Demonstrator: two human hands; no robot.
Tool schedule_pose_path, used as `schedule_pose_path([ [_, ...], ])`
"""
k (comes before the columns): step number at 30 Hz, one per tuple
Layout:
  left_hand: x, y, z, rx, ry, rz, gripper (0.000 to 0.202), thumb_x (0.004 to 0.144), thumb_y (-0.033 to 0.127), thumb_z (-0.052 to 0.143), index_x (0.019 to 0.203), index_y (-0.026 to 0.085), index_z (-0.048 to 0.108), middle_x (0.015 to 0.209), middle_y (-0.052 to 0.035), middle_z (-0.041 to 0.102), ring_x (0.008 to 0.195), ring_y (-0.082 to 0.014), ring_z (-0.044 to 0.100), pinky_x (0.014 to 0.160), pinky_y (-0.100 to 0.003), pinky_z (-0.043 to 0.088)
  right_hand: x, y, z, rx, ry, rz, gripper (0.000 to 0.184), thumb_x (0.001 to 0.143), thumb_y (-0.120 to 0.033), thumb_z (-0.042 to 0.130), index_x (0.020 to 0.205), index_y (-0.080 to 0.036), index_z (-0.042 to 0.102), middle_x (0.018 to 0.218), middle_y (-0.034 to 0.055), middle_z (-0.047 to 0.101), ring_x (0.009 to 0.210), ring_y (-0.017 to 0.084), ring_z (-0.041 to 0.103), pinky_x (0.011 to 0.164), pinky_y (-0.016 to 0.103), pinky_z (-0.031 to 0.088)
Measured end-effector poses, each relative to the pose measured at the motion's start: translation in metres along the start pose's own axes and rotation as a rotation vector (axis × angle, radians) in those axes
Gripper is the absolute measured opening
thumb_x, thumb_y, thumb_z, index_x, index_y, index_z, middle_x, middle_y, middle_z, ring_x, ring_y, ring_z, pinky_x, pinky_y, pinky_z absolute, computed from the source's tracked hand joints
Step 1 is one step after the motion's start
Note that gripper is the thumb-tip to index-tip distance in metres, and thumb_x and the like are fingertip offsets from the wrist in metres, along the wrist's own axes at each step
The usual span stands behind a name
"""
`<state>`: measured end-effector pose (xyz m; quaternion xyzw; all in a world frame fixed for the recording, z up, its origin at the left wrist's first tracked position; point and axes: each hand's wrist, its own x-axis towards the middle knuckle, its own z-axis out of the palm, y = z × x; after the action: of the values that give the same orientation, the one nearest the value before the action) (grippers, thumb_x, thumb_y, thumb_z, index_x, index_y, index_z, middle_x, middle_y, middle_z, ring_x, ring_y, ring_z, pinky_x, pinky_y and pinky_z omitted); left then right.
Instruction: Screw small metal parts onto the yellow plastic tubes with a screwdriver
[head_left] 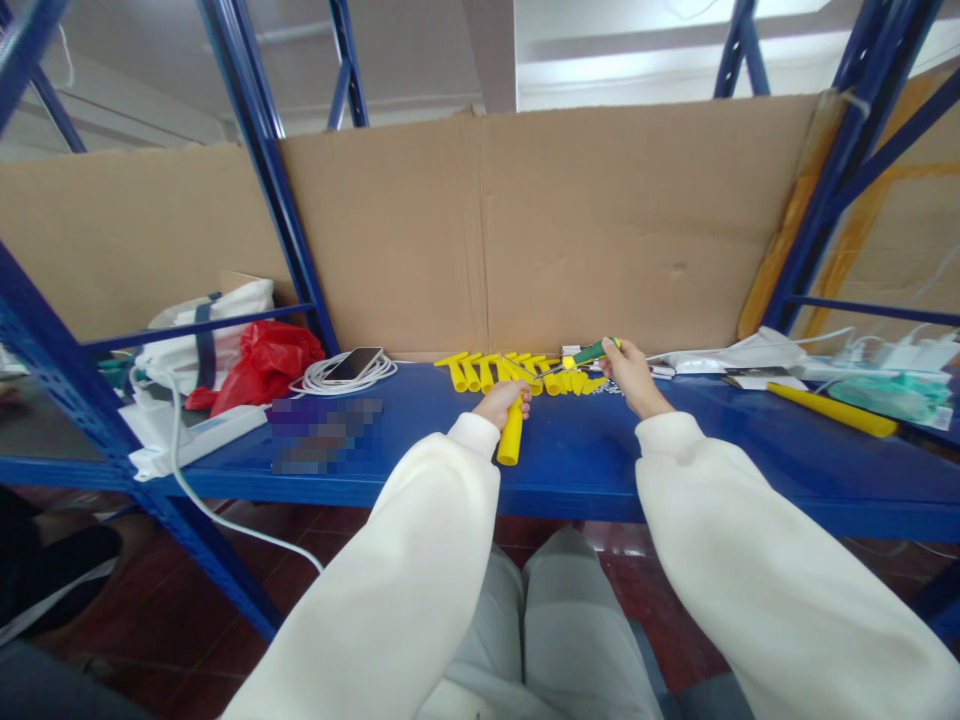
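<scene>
My left hand (499, 403) is wrapped round a yellow tubular handle (511, 437) whose wide end points down toward the shelf's front edge. In my right hand (631, 375) is a screwdriver with a green and yellow handle (589, 353). Its thin shaft runs leftward to the upper end of the handle by my left fingers; whether the tip touches a screw is too small to tell. Behind my hands lies a row of several yellow T-shaped handles (470, 374). Smaller yellow pieces (576, 382) and tiny metal parts (613, 387) lie nearest my right hand.
Cardboard (600, 220) stands behind the blue shelf (435, 440). On the left are a phone (355, 364) on coiled white cable (311, 378), a red bag (262, 362) and a power strip (217, 432). A long yellow tube (832, 409) lies right. Blue posts (281, 200) flank the workspace.
</scene>
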<state>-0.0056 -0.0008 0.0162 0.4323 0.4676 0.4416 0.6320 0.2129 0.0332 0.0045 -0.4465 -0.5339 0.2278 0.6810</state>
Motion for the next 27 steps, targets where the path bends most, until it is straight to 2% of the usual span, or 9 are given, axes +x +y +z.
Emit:
schedule_pose_path([
  [6,-0.001,-0.001,0.000,0.006,0.019,0.021,0.025,0.094,0.002,0.046,0.078,0.021,0.046,0.048,0.0091,0.040,0.034,-0.0069,0.034,0.038,-0.018,0.029,-0.007,-0.012,0.003,0.126,-0.016,0.078,0.042,0.076,-0.054,0.084,0.079,-0.023,0.055,0.050,-0.0073,0.052,0.042,0.008,0.044,0.041,0.018,0.033],
  [14,0.001,-0.002,0.000,0.017,0.010,0.016,0.023,0.091,0.002,0.049,0.080,0.022,0.046,0.049,0.0092,0.042,0.035,-0.0070,0.035,0.039,-0.018,0.029,-0.012,-0.018,0.004,0.211,-0.020,0.052,0.055,0.063,-0.066,0.089,0.087,-0.023,0.065,0.051,-0.0091,0.049,0.039,0.006,0.041,0.035,0.019,0.028],
  [16,0.001,-0.003,-0.001,0.020,0.014,0.014,0.022,0.091,0.002,0.050,0.080,0.022,0.047,0.050,0.0093,0.042,0.035,-0.0070,0.035,0.039,-0.018,0.029,-0.012,-0.019,0.002,0.247,-0.048,0.074,0.054,0.065,-0.066,0.089,0.087,-0.023,0.065,0.053,-0.0081,0.051,0.039,0.007,0.043,0.035,0.019,0.031],
  [21,0.004,-0.004,-0.002,0.017,0.013,0.016,0.019,0.088,0.003,0.055,0.083,0.021,0.050,0.049,0.0096,0.041,0.036,-0.0078,0.036,0.039,-0.018,0.029,-0.010,-0.021,-0.004,0.312,-0.205,0.134,0.043,0.079,-0.058,0.083,0.081,-0.023,0.058,0.059,-0.0023,0.061,0.049,0.011,0.058,0.046,0.022,0.046],
  [23,0.005,-0.004,-0.002,0.022,0.010,0.011,0.019,0.087,0.003,0.057,0.083,0.021,0.050,0.049,0.0096,0.041,0.036,-0.0079,0.036,0.039,-0.019,0.029,-0.009,-0.020,-0.005,0.282,-0.206,0.114,0.045,0.080,-0.058,0.082,0.079,-0.023,0.055,0.056,-0.0032,0.059,0.046,0.011,0.056,0.045,0.021,0.044],
  [27,0.005,-0.004,-0.003,0.050,-0.001,0.003,0.019,0.087,0.004,0.059,0.084,0.021,0.051,0.050,0.0098,0.042,0.036,-0.0080,0.037,0.040,-0.019,0.030,-0.006,-0.016,-0.003,0.220,-0.119,0.062,0.049,0.075,-0.059,0.086,0.077,-0.024,0.053,0.050,-0.0079,0.050,0.040,0.008,0.046,0.039,0.019,0.034],
])
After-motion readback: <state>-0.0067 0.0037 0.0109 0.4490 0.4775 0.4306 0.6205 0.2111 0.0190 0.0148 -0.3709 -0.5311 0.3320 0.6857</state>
